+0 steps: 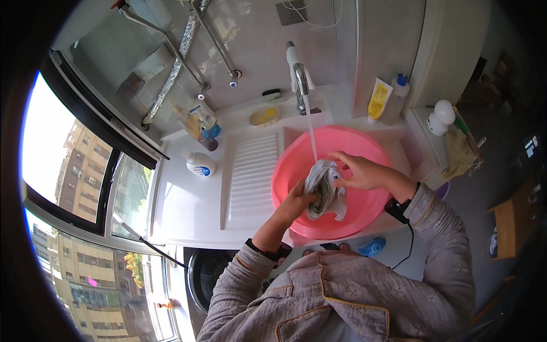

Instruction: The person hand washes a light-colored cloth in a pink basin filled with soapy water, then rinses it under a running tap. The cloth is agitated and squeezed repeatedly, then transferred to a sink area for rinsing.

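A light grey cloth (pixel 322 188), wet-looking and bunched up, is held over a pink plastic basin (pixel 363 141). My left hand (pixel 299 199) grips its left side, thumb across the folds. On the other side my right hand (pixel 357 171) has its fingers spread; the thumb is at the cloth's edge, and whether it presses on the fabric is hard to tell. From the chrome faucet (pixel 301 79) a stream of water (pixel 311 128) runs down to the top of the cloth. The basin sits in a white laundry sink (pixel 397 149).
Left of the basin is a ribbed washboard (pixel 254 179). A white detergent bottle (pixel 201 164) and several pump bottles (pixel 209 124) stand on the counter, with a soap dish (pixel 265 115) behind. A yellow-and-white tube (pixel 379 100) leans at the right. Below lies a blue bottle (pixel 372 247).
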Tool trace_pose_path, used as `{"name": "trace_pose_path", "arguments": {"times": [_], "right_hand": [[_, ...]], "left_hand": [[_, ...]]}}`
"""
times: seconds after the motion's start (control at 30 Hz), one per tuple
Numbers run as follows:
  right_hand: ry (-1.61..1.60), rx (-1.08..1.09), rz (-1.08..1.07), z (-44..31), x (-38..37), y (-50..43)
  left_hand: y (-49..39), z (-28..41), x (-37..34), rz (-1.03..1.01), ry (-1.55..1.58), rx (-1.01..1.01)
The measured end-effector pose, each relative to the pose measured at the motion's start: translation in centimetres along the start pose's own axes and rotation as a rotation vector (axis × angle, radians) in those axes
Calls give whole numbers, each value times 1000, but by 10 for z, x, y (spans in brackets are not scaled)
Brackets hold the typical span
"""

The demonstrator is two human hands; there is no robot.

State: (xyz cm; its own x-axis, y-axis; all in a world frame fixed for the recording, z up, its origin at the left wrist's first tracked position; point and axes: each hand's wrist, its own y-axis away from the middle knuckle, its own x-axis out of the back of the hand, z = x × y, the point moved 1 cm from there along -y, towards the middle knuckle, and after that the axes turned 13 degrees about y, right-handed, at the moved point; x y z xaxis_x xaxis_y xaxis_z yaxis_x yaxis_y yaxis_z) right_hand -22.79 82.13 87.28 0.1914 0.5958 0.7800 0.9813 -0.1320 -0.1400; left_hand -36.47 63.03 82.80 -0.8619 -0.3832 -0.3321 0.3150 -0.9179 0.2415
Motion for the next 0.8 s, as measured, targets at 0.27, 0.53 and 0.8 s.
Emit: {"name": "trace_pose_path", "arguments": {"times": [0.27,0.53,0.8], "right_hand": [[41,-20,-119,-4,-6,-27],[418,-223,-81,61,-1,-12],[386,-505,556,149,-20,78]], "left_hand": [[16,23,14,-49,-89,-119],[17,-4,66,205,-308,-231],[18,-67,116,531,-26,-95]]}}
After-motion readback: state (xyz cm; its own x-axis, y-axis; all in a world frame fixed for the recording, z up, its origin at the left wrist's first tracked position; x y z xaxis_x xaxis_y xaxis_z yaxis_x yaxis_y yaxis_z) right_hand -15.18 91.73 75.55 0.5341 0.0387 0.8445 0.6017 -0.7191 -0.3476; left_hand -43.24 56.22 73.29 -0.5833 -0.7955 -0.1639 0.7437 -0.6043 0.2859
